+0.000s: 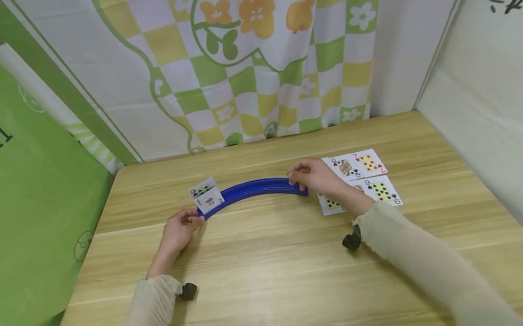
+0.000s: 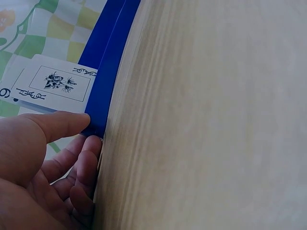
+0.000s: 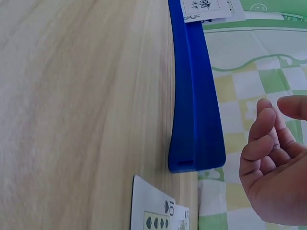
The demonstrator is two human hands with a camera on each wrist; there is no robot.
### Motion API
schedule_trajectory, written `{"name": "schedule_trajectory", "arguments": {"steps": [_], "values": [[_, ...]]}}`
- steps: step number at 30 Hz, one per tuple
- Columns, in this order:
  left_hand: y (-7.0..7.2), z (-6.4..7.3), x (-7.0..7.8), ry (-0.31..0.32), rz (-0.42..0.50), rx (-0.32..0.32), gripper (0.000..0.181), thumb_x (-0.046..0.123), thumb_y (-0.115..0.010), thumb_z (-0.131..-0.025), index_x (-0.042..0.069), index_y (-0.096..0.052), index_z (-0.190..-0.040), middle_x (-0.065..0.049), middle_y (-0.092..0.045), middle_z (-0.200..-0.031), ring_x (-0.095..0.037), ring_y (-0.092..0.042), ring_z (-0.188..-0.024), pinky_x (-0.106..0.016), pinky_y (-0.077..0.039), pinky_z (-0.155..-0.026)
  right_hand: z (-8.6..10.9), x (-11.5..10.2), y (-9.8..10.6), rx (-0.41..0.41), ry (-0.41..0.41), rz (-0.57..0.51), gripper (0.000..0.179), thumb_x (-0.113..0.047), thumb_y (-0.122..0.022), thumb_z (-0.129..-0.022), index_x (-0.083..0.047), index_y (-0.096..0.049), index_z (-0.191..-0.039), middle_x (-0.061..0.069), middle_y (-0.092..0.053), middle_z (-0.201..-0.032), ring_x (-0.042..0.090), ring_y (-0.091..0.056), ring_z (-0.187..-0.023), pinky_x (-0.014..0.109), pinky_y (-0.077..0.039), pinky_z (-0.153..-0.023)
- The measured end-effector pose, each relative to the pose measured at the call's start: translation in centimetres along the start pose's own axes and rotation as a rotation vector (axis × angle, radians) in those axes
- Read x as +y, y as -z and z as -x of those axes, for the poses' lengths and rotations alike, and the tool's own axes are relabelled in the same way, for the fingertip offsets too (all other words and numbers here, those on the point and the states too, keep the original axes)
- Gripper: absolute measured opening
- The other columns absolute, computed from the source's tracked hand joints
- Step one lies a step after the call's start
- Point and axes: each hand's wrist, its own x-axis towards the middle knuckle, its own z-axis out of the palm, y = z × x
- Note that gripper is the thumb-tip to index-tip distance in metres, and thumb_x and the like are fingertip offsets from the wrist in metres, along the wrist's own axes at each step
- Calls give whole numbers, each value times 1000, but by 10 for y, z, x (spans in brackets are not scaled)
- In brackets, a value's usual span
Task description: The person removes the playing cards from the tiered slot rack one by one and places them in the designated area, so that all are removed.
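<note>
A curved blue card holder point(image 1: 256, 187) lies on the wooden table. At its left end stand a joker card point(image 1: 209, 201) and, behind it, a black-suited number card point(image 1: 203, 187), partly covered. My left hand point(image 1: 181, 230) pinches that end; in the left wrist view its thumb point(image 2: 67, 125) presses the blue edge with fingers beneath. Over the holder's right end hovers my right hand point(image 1: 310, 175). The right wrist view shows this hand point(image 3: 276, 167) apart from the holder point(image 3: 196, 105), fingers loosely bent, a gap between thumb and index finger, nothing held.
Two rows of face-up playing cards lie right of the holder, among them a red seven point(image 1: 369, 163), a queen point(image 1: 345, 167) and a black nine point(image 1: 382, 191); my right forearm hides some. A checkered curtain point(image 1: 254, 94) hangs behind the table point(image 1: 272, 268). Green cloth point(image 1: 17, 157) borders the left.
</note>
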Motion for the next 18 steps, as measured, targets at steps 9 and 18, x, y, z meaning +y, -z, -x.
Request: {"name": "schedule_trajectory", "arguments": {"steps": [9, 18], "values": [[-1, -1, -1, 9, 4, -7, 33, 25, -65, -96, 5, -64, -121, -14, -66, -108, -21, -56, -90, -26, -46, -67, -2, -2, -10, -12, -15, -34, 30, -21, -56, -100, 0, -64, -121, 13, -72, -99, 17, -58, -70, 24, -42, -55], [-1, -1, 0, 9, 3, -7, 32, 25, -66, -96, 5, -64, -121, -14, -66, -109, -21, -56, -91, -26, -46, -68, -5, -9, -22, -29, 1, -40, 21, -24, -60, -99, -9, -68, -112, 11, -73, -96, 24, -61, -73, 25, -45, -56]]}}
